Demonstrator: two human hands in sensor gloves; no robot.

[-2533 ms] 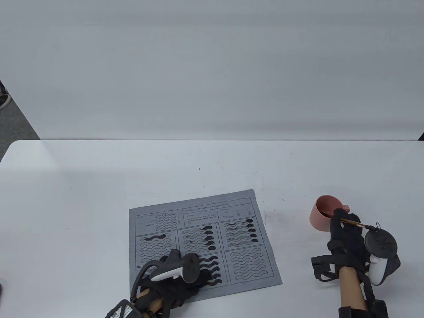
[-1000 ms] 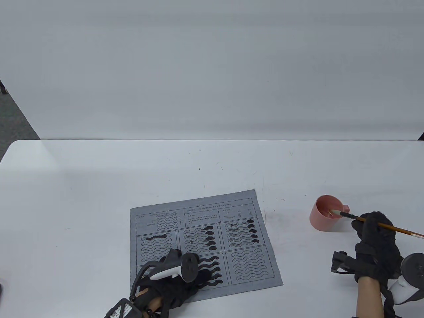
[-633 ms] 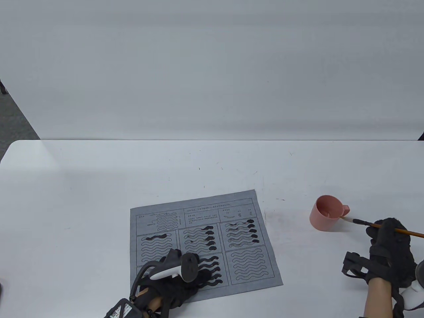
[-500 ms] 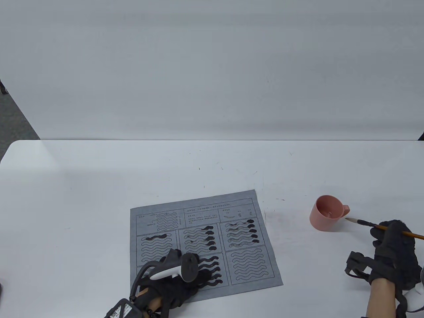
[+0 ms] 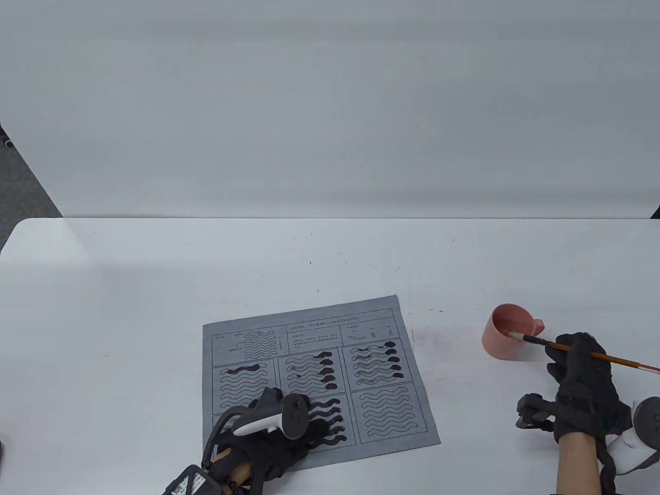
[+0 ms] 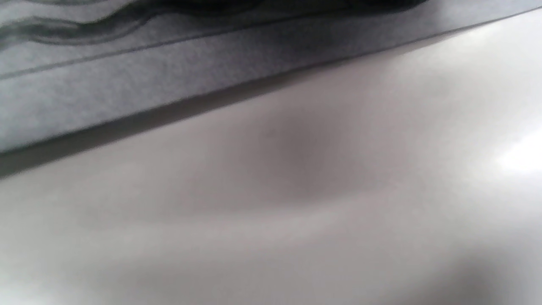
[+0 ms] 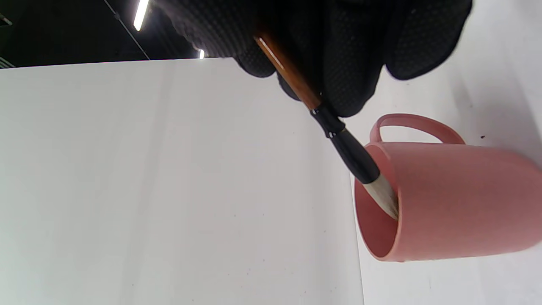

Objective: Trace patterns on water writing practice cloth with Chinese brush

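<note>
While the right hand (image 5: 585, 379) grasps the slender brown wooden brush (image 5: 577, 350) mid-shaft, tip on the pink plastic cup's (image 5: 508, 332) rim near the table's right edge, the left hand (image 5: 273, 430) presses the limp grey practice cloth (image 5: 319, 376) flat; the bristles look soft.

**No legible text**

The water writing practice cloth (image 5: 319, 379) carries small printed characters in its top row of boxes, beside the wave patterns, but they are too small and blurred to read. A patterned label on the strap at the left wrist (image 5: 188, 484) is likewise unreadable. The pink cup (image 7: 449, 203) shows no lettering.
</note>
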